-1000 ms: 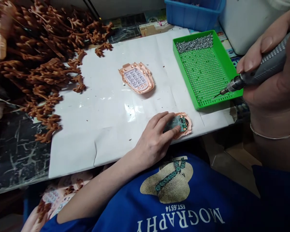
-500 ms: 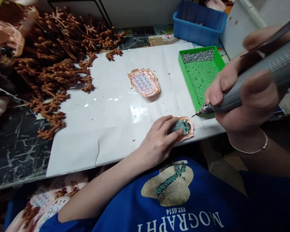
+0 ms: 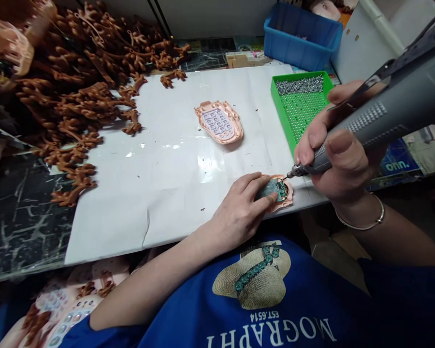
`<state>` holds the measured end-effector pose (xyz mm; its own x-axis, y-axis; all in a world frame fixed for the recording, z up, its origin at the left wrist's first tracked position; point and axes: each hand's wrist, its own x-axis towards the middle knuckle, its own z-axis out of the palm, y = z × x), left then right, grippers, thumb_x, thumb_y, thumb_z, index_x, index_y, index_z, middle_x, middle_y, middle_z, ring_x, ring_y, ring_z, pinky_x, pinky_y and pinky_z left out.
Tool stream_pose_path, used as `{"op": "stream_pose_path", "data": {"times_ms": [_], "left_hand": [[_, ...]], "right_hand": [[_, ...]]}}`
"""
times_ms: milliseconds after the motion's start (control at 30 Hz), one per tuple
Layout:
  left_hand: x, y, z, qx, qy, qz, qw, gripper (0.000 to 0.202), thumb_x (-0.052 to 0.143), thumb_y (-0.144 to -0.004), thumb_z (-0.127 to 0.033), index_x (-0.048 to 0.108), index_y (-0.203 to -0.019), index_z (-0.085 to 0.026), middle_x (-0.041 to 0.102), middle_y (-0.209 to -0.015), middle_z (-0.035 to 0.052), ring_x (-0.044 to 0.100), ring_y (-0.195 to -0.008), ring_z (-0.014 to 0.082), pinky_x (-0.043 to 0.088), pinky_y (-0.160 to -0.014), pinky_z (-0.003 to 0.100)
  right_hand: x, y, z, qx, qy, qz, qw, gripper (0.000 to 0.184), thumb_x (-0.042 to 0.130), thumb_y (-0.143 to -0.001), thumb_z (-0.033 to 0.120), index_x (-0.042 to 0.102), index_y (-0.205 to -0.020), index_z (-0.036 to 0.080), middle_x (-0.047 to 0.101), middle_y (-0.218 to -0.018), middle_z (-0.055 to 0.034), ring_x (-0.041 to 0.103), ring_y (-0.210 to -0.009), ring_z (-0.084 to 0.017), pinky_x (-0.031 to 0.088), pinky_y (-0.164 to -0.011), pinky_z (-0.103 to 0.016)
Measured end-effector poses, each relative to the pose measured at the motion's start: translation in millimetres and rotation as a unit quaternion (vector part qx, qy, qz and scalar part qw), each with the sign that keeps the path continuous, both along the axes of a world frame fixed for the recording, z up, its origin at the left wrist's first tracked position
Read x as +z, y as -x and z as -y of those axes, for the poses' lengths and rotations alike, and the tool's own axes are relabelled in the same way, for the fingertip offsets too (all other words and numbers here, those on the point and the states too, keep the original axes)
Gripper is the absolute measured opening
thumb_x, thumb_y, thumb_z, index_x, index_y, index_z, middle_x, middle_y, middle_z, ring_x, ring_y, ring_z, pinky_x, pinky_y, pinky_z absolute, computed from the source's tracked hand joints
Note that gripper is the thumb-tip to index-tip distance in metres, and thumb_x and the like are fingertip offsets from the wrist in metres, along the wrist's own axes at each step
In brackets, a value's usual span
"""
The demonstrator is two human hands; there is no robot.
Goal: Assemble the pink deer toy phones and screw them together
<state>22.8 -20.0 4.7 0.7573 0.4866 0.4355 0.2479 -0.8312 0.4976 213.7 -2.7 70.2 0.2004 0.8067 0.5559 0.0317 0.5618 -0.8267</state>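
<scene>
My left hand (image 3: 238, 209) presses a small pink plastic casing (image 3: 289, 198) down at the table's front edge, fingers and thumb closed about it. Inside the casing lies a green circuit board (image 3: 269, 190), partly covered by my fingers. In my right hand (image 3: 342, 181) is a grey electric screwdriver (image 3: 375, 118), tilted down to the left. Its thin bit reaches the upper right of the board; whether a screw sits at the tip is too small to tell. Farther back lies a pink casing with a purple keypad (image 3: 217, 122).
A green perforated tray (image 3: 283, 113) with many small screws stands behind the screwdriver. Beyond it is a blue bin (image 3: 299, 46). Brown branch-like plastic parts (image 3: 90, 101) are heaped at left. White paper (image 3: 159, 174) covers the table. More pink parts (image 3: 68, 309) lie below the table edge.
My right hand has brought the screwdriver left and slightly down, so its bit moved from beside the casing onto the board. My left hand keeps its hold.
</scene>
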Motion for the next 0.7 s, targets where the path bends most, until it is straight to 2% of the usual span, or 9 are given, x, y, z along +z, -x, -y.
{"op": "stream_pose_path", "data": {"times_ms": [167,300,467,567,700], "left_hand": [[3.3,0,0,-0.006,0.000,-0.001,1.000,0.031,0.050,-0.092,-0.009,0.060,-0.120,-0.014,0.054,-0.136,0.0201,0.047,-0.131,0.0324,0.050,-0.101,0.058],[7.7,0,0,-0.013,0.005,-0.007,1.000,0.028,0.055,-0.091,-0.013,0.062,-0.118,-0.011,0.055,-0.134,0.0216,0.046,-0.131,0.0334,0.048,-0.104,0.057],[9.1,0,-1,-0.013,0.000,-0.011,1.000,0.025,0.055,-0.092,-0.016,0.063,-0.116,-0.013,0.055,-0.138,0.0196,0.046,-0.131,0.0322,0.047,-0.106,0.055],[8.4,-1,-2,-0.012,-0.010,-0.018,1.000,0.023,0.055,-0.093,-0.016,0.065,-0.113,-0.012,0.056,-0.141,0.0190,0.046,-0.130,0.0321,0.048,-0.105,0.053],[4.9,-5,-3,0.013,-0.034,-0.025,0.999,0.016,0.057,-0.095,-0.025,0.067,-0.104,-0.016,0.063,-0.134,0.0135,0.052,-0.120,0.0295,0.052,-0.096,0.048]], "right_hand": [[-1.7,-2,-1,0.006,0.003,0.010,1.000,0.032,0.078,-0.074,0.054,0.062,-0.096,0.037,0.054,-0.068,0.0068,0.046,-0.043,-0.009,0.037,-0.042,-0.028],[-5.0,-2,-1,0.031,0.019,-0.002,0.999,0.034,0.077,-0.073,0.053,0.061,-0.099,0.038,0.054,-0.068,0.0067,0.046,-0.043,-0.010,0.037,-0.042,-0.029],[-7.5,1,-1,-0.006,0.010,0.005,1.000,0.042,0.080,-0.068,0.058,0.059,-0.098,0.039,0.055,-0.070,0.0053,0.048,-0.046,-0.013,0.037,-0.042,-0.029],[-3.5,1,-2,0.008,0.009,-0.012,1.000,0.036,0.080,-0.071,0.051,0.061,-0.098,0.037,0.057,-0.069,0.0062,0.045,-0.042,-0.011,0.035,-0.039,-0.029],[5.8,0,-2,0.012,-0.039,-0.038,0.998,0.032,0.083,-0.071,0.046,0.065,-0.095,0.035,0.055,-0.061,0.0083,0.043,-0.038,-0.010,0.034,-0.037,-0.029]]}}
